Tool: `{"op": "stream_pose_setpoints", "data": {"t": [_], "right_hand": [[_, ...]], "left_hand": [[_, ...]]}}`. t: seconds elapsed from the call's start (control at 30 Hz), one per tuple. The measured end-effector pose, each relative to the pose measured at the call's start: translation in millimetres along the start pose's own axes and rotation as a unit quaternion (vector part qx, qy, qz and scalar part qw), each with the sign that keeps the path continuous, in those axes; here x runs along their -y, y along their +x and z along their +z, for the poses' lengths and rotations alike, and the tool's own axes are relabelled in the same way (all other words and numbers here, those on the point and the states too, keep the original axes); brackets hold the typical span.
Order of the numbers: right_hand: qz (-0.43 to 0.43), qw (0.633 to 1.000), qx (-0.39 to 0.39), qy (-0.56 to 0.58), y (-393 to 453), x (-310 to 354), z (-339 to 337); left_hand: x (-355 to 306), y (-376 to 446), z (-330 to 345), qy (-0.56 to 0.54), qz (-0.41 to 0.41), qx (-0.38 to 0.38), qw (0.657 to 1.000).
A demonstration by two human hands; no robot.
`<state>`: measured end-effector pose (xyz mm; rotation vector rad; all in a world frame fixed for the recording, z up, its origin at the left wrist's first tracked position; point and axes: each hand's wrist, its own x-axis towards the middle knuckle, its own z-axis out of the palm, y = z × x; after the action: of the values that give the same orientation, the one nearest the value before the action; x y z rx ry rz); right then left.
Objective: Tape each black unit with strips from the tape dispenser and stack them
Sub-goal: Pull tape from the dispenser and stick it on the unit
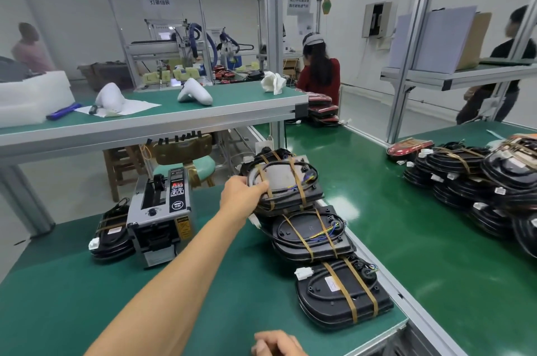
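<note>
The right hand [276, 344] is cut off by the bottom edge in front of the tape dispenser [162, 216], so its grip cannot be told. Left of the dispenser, a stack of black units [112, 235] is partly hidden behind it. Right of the dispenser, the left hand's [242, 196] fingertips are hidden under the taped black unit [286, 185].

- Green tabletop [87, 297].
- Black unit [286, 187] at 12 o'clock, crossed by tan tape strips [299, 181].
- Grey tape dispenser [161, 216] at 9 o'clock, yellow label.
- Red unit [406, 149] at 2 o'clock.
</note>
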<state>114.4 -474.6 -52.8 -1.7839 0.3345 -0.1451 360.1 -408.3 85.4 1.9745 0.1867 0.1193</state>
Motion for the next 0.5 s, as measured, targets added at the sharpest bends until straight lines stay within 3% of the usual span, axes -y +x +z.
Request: {"op": "stream_pose_setpoints", "data": {"t": [0.17,0.27,0.33,0.43,0.5], "right_hand": [[-0.006,0.989,-0.021,0.147,17,23,1],[-0.039,0.979,0.047,0.196,22,61,12],[-0.064,0.975,0.101,0.185,19,86,28],[-0.082,0.983,0.114,0.118,10,110,51],[-0.111,0.983,0.124,0.074,9,115,62]], "left_hand": [[38,-73,-63,-0.254,-0.005,-0.022,0.967],[73,-133,-86,-0.333,-0.062,-0.058,0.939],[94,-166,-89,-0.387,-0.108,-0.073,0.913],[111,-192,-88,-0.474,-0.145,-0.123,0.860],[118,-199,-94,-0.477,-0.149,-0.133,0.856]]}}
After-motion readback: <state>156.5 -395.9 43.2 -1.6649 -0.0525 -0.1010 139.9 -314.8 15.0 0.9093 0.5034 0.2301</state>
